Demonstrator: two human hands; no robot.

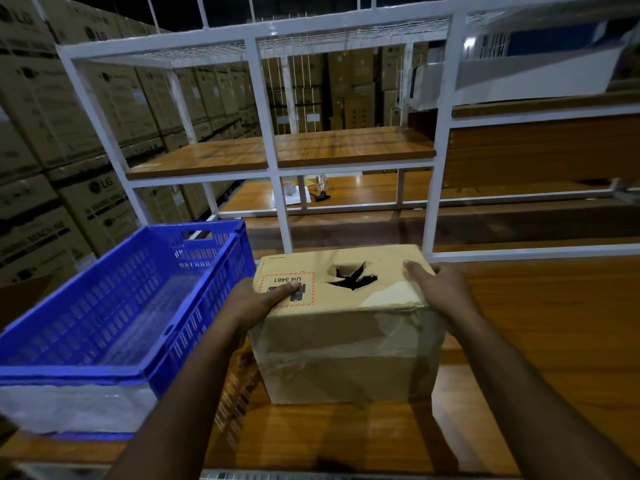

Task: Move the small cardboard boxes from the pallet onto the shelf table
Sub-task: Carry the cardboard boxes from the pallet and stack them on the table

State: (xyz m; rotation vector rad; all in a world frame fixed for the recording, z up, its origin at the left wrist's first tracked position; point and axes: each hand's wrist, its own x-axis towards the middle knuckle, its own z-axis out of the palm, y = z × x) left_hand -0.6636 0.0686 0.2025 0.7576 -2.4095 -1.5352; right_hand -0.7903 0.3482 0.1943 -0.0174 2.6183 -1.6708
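A small cardboard box (346,327) with a torn hole in its top and a red-bordered UN 3481 label stands on the wooden shelf table (540,341), in the middle of the head view. My left hand (258,303) grips its upper left edge, thumb lying on the label. My right hand (440,287) holds the upper right corner, fingers curled over the top edge. The pallet is out of view.
A blue slotted plastic crate (114,306) sits on the table just left of the box. Behind stands a white metal frame (263,109) with a wooden upper shelf (311,147). Tape, paper and a bottle lie further back. Stacked LG cartons (69,140) fill the left.
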